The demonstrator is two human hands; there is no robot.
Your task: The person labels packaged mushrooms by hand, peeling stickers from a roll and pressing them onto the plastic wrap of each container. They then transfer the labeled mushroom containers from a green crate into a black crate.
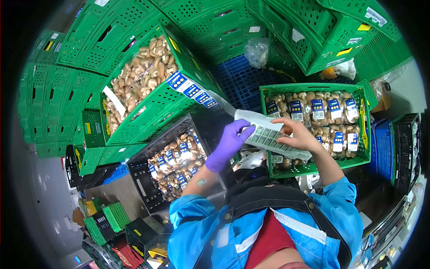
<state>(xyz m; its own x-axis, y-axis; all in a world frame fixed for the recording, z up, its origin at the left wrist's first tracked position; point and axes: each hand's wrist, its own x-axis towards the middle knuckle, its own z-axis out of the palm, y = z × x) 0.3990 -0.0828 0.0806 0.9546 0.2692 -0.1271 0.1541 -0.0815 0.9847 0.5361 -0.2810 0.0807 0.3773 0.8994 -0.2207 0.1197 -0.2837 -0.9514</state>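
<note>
My left hand [227, 142], in a purple glove, pinches the left part of a sheet of small green-and-white labels [268, 136]. Bare, my right hand [295, 134] grips the same sheet near its right side with thumb and fingers. The sheet is held in front of my chest, its lower edge over the near left corner of a green crate [316, 169]. In that crate are rows of packed mushrooms [318, 110] with blue-and-white labels. A strip of blue labels [190, 88] hangs over the edge of the mushroom crate at the upper left.
A tilted green crate [154, 117] holds loose-looking mushrooms at the upper left. Below it, a black crate [143, 190] contains labelled mushroom packs. Stacked green crates [74, 51] line the back and left. A blue pallet [237, 76] lies behind my hands; blue and black crates stand at the right.
</note>
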